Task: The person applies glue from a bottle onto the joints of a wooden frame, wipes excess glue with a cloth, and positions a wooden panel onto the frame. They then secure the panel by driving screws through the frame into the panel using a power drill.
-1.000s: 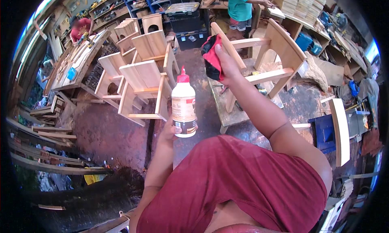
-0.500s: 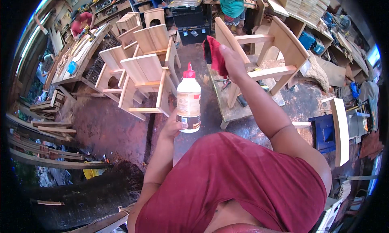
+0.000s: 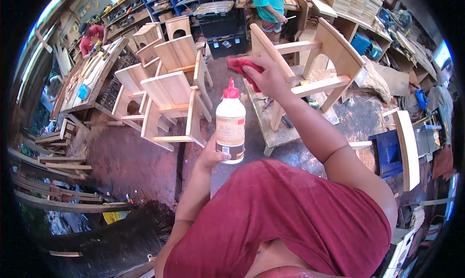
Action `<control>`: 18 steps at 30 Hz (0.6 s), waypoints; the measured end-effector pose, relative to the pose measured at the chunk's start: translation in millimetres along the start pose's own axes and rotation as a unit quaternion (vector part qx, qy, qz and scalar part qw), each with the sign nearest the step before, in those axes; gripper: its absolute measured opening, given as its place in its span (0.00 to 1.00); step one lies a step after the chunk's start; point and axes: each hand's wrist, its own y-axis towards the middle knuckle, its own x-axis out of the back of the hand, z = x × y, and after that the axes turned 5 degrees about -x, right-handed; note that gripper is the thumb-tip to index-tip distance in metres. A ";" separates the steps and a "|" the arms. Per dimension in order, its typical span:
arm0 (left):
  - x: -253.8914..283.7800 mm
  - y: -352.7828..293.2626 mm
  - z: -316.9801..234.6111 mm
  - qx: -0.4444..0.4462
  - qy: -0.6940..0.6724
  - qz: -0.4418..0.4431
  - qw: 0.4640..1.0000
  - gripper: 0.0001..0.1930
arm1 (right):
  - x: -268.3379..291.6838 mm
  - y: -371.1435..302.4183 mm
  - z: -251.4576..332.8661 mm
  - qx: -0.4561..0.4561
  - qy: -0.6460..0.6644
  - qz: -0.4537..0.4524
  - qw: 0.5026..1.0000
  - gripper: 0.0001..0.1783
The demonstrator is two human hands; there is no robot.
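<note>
A woodworking shop seen from above, its floor crowded with pale unfinished wooden chairs [image 3: 169, 104] on the left and long workbenches [image 3: 92, 79] farther back, where other people are busy. Directly ahead, a small chair frame [image 3: 315, 60] lies tipped on its side on a low wooden work board [image 3: 271, 123], its legs and rails running out toward the right. The person's right hand [image 3: 269, 77] is closed around a bunched red rag [image 3: 244, 66] and presses it against the near leg of that frame, close to where a rail meets it. The left hand [image 3: 213, 157] is wrapped around the base of a white glue bottle [image 3: 230, 125], held in the air over the dark floor just left of the board and below the rag. The bottle stands upright: its long axis runs nearly vertical in the picture, and the red nozzle cap [image 3: 231, 90] points up and away from the person, toward the rag but apart from it. The work in hand looks like wiping a glued joint clean, with the glue kept ready. A next move would likely call for steady pressure along the leg, and, if more glue is wanted, for tilting the nozzle down toward the joint.
</note>
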 end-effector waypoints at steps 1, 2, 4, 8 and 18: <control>-0.2 1.2 -3.2 0.004 -0.026 0.033 0.999 0.47 | 4.4 4.3 1.9 -0.048 0.061 0.004 0.997 0.15; -3.5 3.9 -3.7 -0.005 -0.050 0.032 0.998 0.46 | 6.2 2.1 8.4 -0.037 0.095 0.034 0.994 0.15; -3.7 5.9 -4.5 -0.002 -0.072 0.056 0.996 0.46 | 0.1 -4.9 20.2 0.036 0.047 0.060 0.996 0.15; -3.9 9.4 -1.1 -0.011 -0.172 0.116 0.978 0.46 | 0.3 -1.2 12.9 0.106 -0.001 0.086 0.991 0.16; 3.4 24.2 12.5 -0.026 -0.319 0.210 0.924 0.59 | -4.0 -2.2 -2.9 -0.220 0.351 0.082 0.907 0.17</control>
